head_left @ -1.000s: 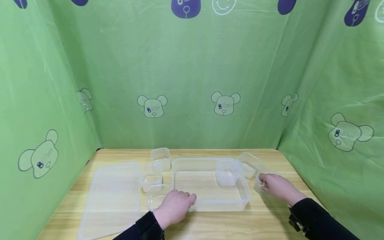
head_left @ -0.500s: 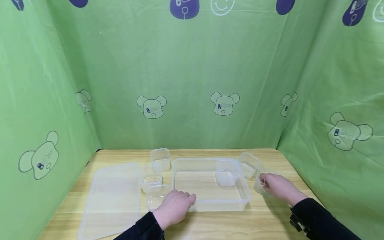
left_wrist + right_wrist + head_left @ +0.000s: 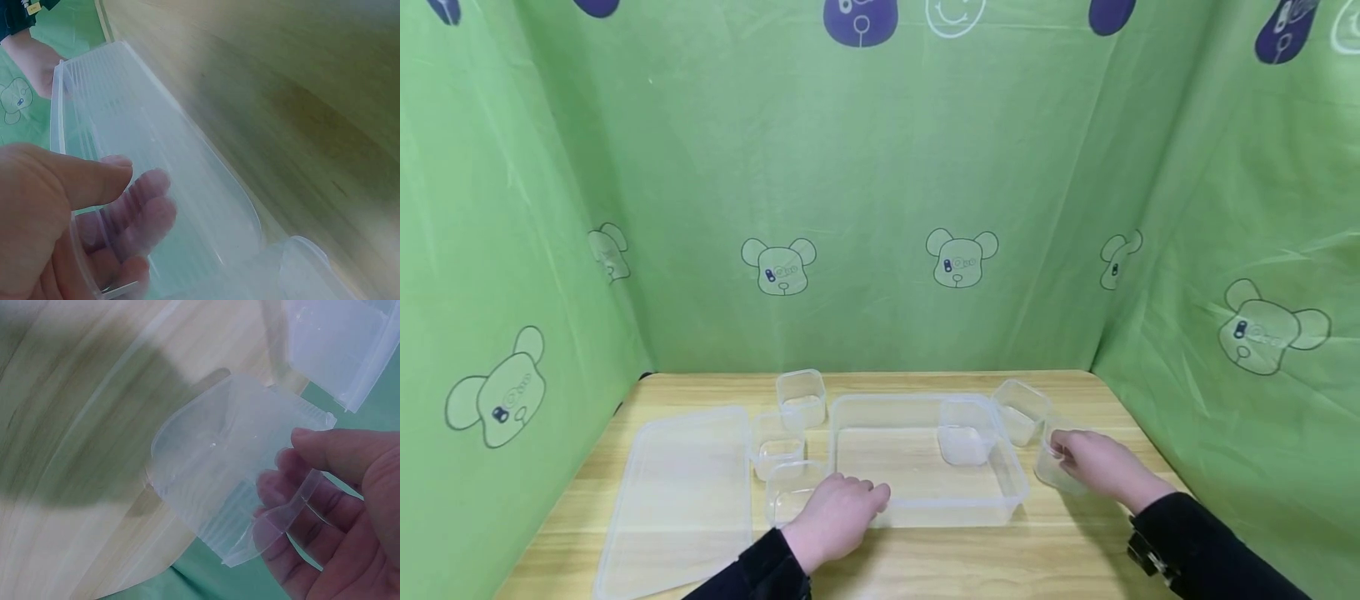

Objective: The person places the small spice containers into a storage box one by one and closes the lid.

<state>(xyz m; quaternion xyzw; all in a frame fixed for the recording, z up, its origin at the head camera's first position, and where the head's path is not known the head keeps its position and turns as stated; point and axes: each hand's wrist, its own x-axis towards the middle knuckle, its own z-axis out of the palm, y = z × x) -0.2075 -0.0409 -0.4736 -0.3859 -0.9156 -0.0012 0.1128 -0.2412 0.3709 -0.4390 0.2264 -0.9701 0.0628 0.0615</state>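
A large clear rectangular plastic container [image 3: 943, 514] stands open-topped in the middle of the wooden table, with one small clear container [image 3: 966, 447] inside it at the right end. My left hand [image 3: 837, 518] holds the large container's near wall at the rim; in the left wrist view its thumb lies on the near side and the fingers show through the clear plastic [image 3: 169, 162]. At the right, my right hand [image 3: 1101, 468] grips the rim of another small clear container [image 3: 206, 444], thumb on one side of the wall and fingers on the other.
Three small clear containers, the rearmost [image 3: 801, 398], stand left of the large one. A further small container [image 3: 1021, 412] tilts against its right side at the back. A flat translucent lid [image 3: 677, 500] lies at the left. Green printed sheets [image 3: 880, 325] enclose the table [image 3: 940, 567].
The right hand has shifted very slightly to the right at the small container. The left hand and the other containers stay where they were.
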